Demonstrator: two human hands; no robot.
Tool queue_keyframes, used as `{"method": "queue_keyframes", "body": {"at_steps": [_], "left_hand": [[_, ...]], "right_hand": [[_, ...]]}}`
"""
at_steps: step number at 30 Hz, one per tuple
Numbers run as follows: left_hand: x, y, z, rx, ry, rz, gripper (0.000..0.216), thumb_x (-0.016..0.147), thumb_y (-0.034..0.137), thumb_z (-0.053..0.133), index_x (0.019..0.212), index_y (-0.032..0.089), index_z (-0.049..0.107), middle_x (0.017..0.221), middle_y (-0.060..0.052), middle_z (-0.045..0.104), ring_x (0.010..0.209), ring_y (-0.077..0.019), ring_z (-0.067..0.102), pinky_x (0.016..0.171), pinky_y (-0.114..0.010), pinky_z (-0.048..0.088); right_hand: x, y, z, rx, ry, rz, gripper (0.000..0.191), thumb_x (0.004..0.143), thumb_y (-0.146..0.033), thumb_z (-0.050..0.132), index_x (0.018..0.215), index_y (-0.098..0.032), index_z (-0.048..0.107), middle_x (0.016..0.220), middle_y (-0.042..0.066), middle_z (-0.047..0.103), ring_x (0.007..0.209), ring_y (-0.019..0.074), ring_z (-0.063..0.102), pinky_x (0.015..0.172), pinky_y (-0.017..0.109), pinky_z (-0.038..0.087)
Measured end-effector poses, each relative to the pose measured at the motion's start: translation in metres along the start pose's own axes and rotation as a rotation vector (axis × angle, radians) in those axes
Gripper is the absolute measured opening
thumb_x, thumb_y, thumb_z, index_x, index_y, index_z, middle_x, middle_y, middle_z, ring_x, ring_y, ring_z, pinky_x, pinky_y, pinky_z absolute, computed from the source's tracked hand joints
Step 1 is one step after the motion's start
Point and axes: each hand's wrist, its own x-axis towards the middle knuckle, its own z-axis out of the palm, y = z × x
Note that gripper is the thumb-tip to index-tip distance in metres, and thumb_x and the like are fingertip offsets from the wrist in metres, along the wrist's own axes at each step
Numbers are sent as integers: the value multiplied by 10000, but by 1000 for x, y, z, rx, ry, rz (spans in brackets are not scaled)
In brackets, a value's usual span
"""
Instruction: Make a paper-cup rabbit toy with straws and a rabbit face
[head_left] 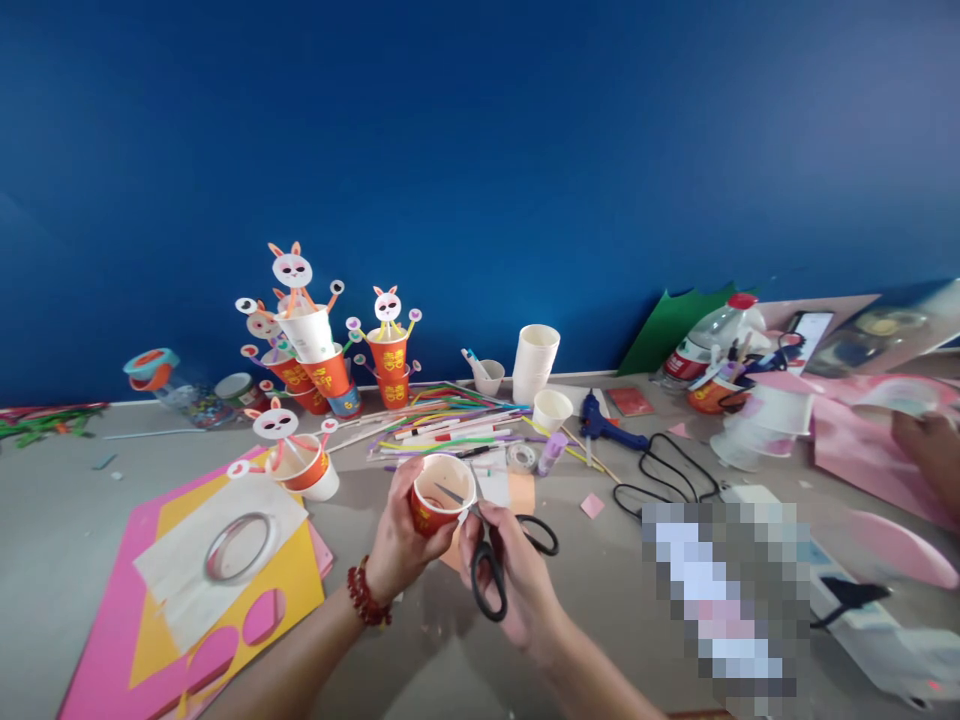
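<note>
Grey bench [592,590], toward its front edge: the left hand [397,540] clasps a cup [430,517], the right hand [521,570] grips scissors [491,613] (blades apart).

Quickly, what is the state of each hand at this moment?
Left hand: closed around a red paper cup with white interior.
Right hand: holding metal scissors with black handles, blades parted at the cup's rim.

Scissors [486,552] (black-handled) at red cup [430,516]
</note>
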Motion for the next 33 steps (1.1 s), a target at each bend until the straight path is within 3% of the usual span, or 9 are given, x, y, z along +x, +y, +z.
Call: {"method": "queue_keyframes", "body": {"at_steps": [2,5,12,17,20,26,29,31,33], "left_hand": [[-1,-1,0,7,14,-2,746,821,328,695,1421,243,260,1343,-177,435,1239,-356,492,999,-522,426],[-1,3,-2,-124,-21,-164,688,841,343,667,1401,233,283,1355,-166,432,1248,-337,487,1031,-512,406],[18,23,-14,-610,-243,-532,516,873,366,635,1322,241,412,1342,-97,520,1235,-272,513,1041,-405,422],[26,29,-22,-855,-427,-886,452,873,384,642,1268,239,477,1075,-48,663,899,-208,674,755,-309,556],[28,28,-24,-898,-505,-996,459,846,400,671,1247,238,518,994,-35,686,749,-195,691,574,-267,544],[32,19,-32,-879,-560,-951,444,812,384,704,1226,250,618,1178,-73,672,902,-234,684,670,-306,578],[32,9,-42,-1018,-601,-818,637,806,509,675,1388,323,496,1488,-113,443,1144,-345,605,682,-357,590],[32,0,-47,-1092,-597,-647,874,718,634,703,1473,353,363,1607,-111,218,1303,-424,468,800,-457,578],[31,-10,-49,-1050,-577,-448,1089,594,701,757,1508,353,278,1631,-117,115,1401,-452,321,975,-559,475]], "right_hand": [[0,2,1,13,2,20,350,741,-497,641,624,-179,552,536,-21,530,443,87,444,424,186,348],[0,3,1,-119,3,-113,382,796,-535,590,635,-192,540,553,-17,529,457,106,454,440,211,363],[-2,-33,-17,-1119,-132,-689,367,947,-371,477,618,-209,454,577,-26,455,537,127,429,533,251,307],[-3,-58,-24,-1543,-314,-885,287,929,-230,450,644,-207,472,605,-6,515,574,140,464,559,264,286],[-3,-59,-24,-1723,-349,-935,245,909,-188,448,673,-204,511,645,22,590,617,158,517,577,271,294],[-5,-59,-24,-1791,-398,-953,244,907,-176,448,680,-204,533,647,30,597,630,171,538,582,274,306],[-5,-58,-25,-1552,-312,-873,299,927,-234,440,639,-205,512,615,6,562,590,148,507,573,261,321],[-4,-54,-25,-1318,-175,-734,334,929,-298,446,619,-202,523,589,-2,546,564,140,506,554,251,345],[-2,-49,-24,-1015,-75,-541,349,911,-361,465,620,-193,560,572,1,555,531,139,524,524,248,386]]}}
